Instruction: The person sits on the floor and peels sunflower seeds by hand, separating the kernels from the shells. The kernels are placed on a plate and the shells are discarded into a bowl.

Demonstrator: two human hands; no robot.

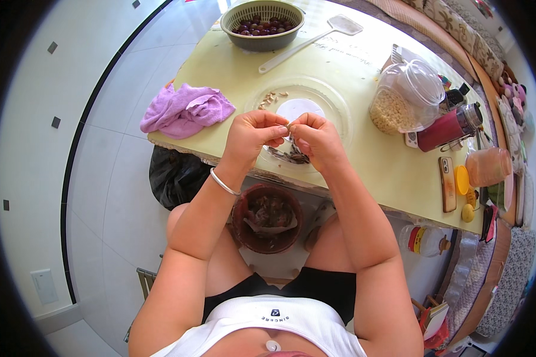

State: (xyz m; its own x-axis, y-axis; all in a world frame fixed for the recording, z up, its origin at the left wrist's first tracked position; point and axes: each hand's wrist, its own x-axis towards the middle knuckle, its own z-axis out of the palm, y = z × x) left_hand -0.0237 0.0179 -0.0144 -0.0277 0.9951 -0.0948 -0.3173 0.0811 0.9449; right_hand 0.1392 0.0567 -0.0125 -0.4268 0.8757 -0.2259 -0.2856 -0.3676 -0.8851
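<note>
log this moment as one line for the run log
left hand and right hand: fingertips pinch one small pale piece together | under them: clear round plastic plate | below table edge: brown round bowl

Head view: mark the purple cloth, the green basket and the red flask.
purple cloth (186,110), head view, middle of the crumpled fabric
green basket (262,40), head view, front wall below the rim
red flask (443,131), head view, middle of the red body
</note>
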